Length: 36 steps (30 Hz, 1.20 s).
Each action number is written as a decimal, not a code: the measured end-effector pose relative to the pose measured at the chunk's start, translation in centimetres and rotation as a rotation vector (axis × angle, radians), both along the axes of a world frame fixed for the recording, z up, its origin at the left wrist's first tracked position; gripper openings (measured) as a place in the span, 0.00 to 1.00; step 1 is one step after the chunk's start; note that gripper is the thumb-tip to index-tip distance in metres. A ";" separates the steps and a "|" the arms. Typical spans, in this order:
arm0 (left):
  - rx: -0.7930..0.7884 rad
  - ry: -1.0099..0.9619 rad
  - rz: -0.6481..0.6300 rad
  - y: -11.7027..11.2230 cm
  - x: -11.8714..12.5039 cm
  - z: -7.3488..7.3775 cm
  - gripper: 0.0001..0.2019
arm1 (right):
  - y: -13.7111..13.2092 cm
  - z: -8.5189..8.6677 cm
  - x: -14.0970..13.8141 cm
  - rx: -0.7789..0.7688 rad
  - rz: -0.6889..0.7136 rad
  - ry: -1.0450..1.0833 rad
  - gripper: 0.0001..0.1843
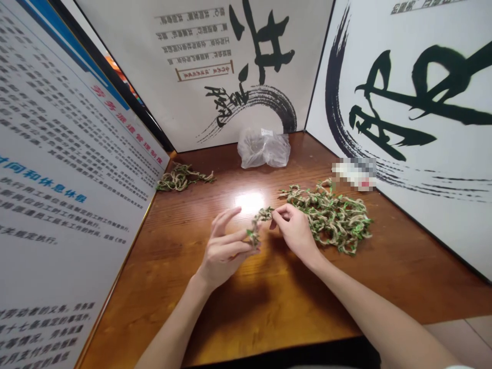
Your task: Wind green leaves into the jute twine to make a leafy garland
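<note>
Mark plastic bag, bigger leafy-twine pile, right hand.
Plastic bag (265, 151): head view, middle of its crumpled body.
Bigger leafy-twine pile (336, 218): head view, middle of the tangle.
Right hand (298, 231): head view, back of the hand.

Twine strand (264, 214), tan with green leaves; larger heap (338, 220), same pairing, as I read it over my remote feed. Table (154, 241), reddish brown shading to amber, dark streaked grain (one white glare patch (250, 199)). Back panel (184, 107), white, black brushstrokes; left board (42, 256), pale grey, blue band, red lettering.
</note>
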<state>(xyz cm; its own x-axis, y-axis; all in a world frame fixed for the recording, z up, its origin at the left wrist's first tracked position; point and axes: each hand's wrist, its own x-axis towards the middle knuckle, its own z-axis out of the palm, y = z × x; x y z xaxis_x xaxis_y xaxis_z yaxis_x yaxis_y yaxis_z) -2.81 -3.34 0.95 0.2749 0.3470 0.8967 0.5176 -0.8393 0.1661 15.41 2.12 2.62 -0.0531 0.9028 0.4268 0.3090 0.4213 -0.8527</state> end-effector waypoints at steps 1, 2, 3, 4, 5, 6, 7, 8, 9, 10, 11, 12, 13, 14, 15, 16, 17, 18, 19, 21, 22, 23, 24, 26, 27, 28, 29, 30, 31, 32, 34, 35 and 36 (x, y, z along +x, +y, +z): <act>0.023 0.080 -0.004 -0.1 0.2 0.0 0.05 | 0.0 0.0 0.0 0.012 0.011 0.000 0.09; -0.004 0.127 -0.021 -0.2 0.4 0.0 0.05 | 0.0 -0.1 -0.1 0.035 0.029 0.002 0.09; -0.075 0.140 -0.044 -0.3 0.7 0.0 0.03 | -0.1 -0.2 -0.1 0.068 0.047 0.004 0.10; -0.199 0.129 -0.061 -0.3 1.0 0.0 0.02 | -0.2 -0.2 -0.2 0.106 0.069 0.003 0.10; -0.341 0.096 -0.069 -0.4 1.2 0.0 0.04 | -0.3 -0.3 -0.2 0.145 0.084 0.001 0.11; -0.487 0.059 -0.087 -0.4 1.4 -0.1 0.08 | -0.4 -0.3 -0.3 0.181 0.091 -0.005 0.11; -0.623 0.014 -0.119 -0.3 1.5 -0.1 0.13 | -0.6 -0.4 -0.3 0.212 0.093 -0.011 0.11; -0.740 -0.046 -0.162 -0.2 1.6 -0.2 0.18 | -0.7 -0.4 -0.3 0.240 0.092 -0.019 0.10; -0.839 -0.120 -0.203 -0.1 1.6 -0.3 0.23 | -0.8 -0.4 -0.3 0.264 0.091 -0.030 0.10; -0.917 -0.209 -0.231 0.1 1.6 -0.3 0.27 | -0.9 -0.5 -0.4 0.286 0.095 -0.042 0.10; -0.969 -0.308 -0.239 0.3 1.6 -0.4 0.29 | -1.0 -0.5 -0.4 0.309 0.103 -0.058 0.10; -0.997 -0.400 -0.226 0.5 1.5 -0.4 0.29 | -1.1 -0.5 -0.4 0.332 0.115 -0.078 0.09; -1.003 -0.465 -0.202 0.6 1.4 -0.4 0.27 | -1.2 -0.6 -0.4 0.354 0.123 -0.100 0.09; -0.986 -0.492 -0.177 0.6 1.4 -0.4 0.25 | -1.3 -0.6 -0.5 0.371 0.124 -0.121 0.09; -0.952 -0.487 -0.159 0.6 1.3 -0.3 0.21 | -1.3 -0.6 -0.5 0.380 0.115 -0.138 0.09; -0.907 -0.464 -0.146 0.4 1.2 -0.1 0.18 | -1.3 -0.7 -0.5 0.383 0.096 -0.152 0.09; -0.857 -0.423 -0.144 0.2 1.2 0.2 0.15 | -1.2 -0.7 -0.5 0.378 0.065 -0.162 0.09; -0.808 -0.367 -0.154 -0.1 1.2 0.4 0.13 | -1.2 -0.7 -0.5 0.364 0.033 -0.167 0.09; -0.765 -0.298 -0.177 -0.4 1.2 0.7 0.12 | -1.0 -0.7 -0.5 0.341 0.004 -0.165 0.09; -0.699 -0.130 -0.256 -1.1 1.3 1.1 0.12 | -0.6 -0.7 -0.3 0.269 -0.039 -0.146 0.10; -0.675 -0.062 -0.294 -1.3 1.3 1.2 0.13 | -0.4 -0.6 -0.2 0.228 -0.054 -0.130 0.11; -0.659 -0.029 -0.314 -1.4 1.4 1.2 0.14 | -0.2 -0.5 -0.1 0.193 -0.058 -0.110 0.11; -0.650 -0.049 -0.307 -1.3 1.3 1.2 0.14 | 0.0 -0.4 0.1 0.172 -0.054 -0.086 0.11; -0.632 -0.240 -0.208 -0.7 0.8 0.9 0.14 | 0.2 -0.3 0.2 0.161 -0.013 -0.028 0.12; -0.614 -0.393 -0.121 -0.1 0.4 0.7 0.13 | 0.3 -0.2 0.3 0.159 0.021 0.004 0.12; -0.585 -0.555 -0.033 0.6 -0.2 0.4 0.13 | 0.2 -0.1 0.3 0.151 0.059 0.033 0.12; -0.579 -0.706 0.051 1.3 -0.8 0.2 0.11 | 0.2 -0.1 0.2 0.137 0.092 0.054 0.12; -0.612 -0.837 0.135 2.1 -1.5 -0.1 0.09 | 0.1 0.0 0.2 0.119 0.120 0.068 0.13; -0.647 -0.947 0.233 2.8 -2.1 -0.4 0.11 | 0.0 0.0 0.1 0.102 0.143 0.073 0.13; -0.628 -1.014 0.373 3.3 -2.7 -0.6 0.14 | -0.1 0.0 0.0 0.091 0.161 0.073 0.13; -0.457 -0.902 0.681 3.9 -3.4 -1.0 0.25 | -0.3 0.0 -0.2 0.091 0.190 0.062 0.12; -0.349 -0.803 0.801 3.9 -3.5 -1.1 0.30 | -0.4 0.0 -0.2 0.099 0.201 0.052 0.12; -0.253 -0.709 0.889 3.8 -3.4 -1.1 0.33 | -0.5 0.0 -0.3 0.108 0.209 0.040 0.12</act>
